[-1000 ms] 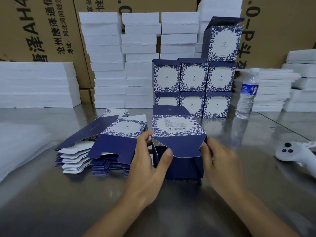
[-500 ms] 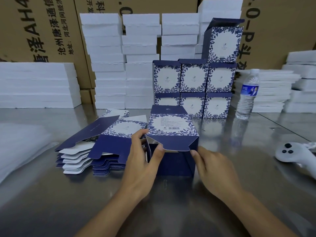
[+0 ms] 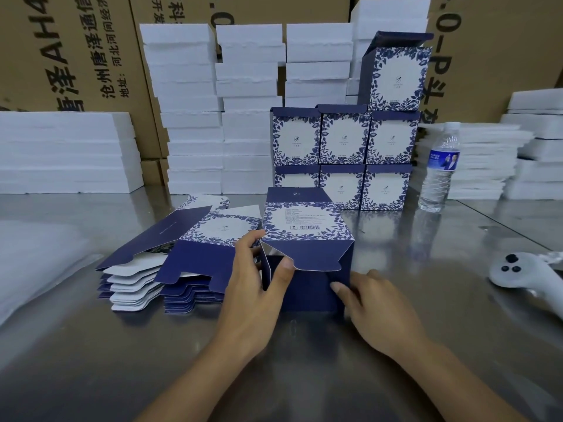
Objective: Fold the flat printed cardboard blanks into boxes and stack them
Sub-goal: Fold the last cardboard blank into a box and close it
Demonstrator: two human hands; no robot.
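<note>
A half-folded navy box with a blue floral panel (image 3: 306,222) lies on its side on the steel table (image 3: 304,360), its open end toward me. My left hand (image 3: 256,295) grips its left edge, thumb on the scalloped flap and fingers round the corner. My right hand (image 3: 376,303) presses flat fingers against the box's lower right front. Left of the box lie two fanned piles of flat blanks (image 3: 182,269). Behind it stands a stack of finished boxes (image 3: 344,138), two rows of three with one more box (image 3: 396,74) on top at the right.
White foam slabs (image 3: 189,117) and brown cartons (image 3: 70,56) line the back. A water bottle (image 3: 438,169) stands right of the finished boxes. A white controller (image 3: 518,272) lies at the right; a clear plastic sheet (image 3: 30,263) is at the left.
The box's open end has closed up: the side flaps went inward and the upper flap came lower. My right hand slid from the right flap edge to the lower front.
</note>
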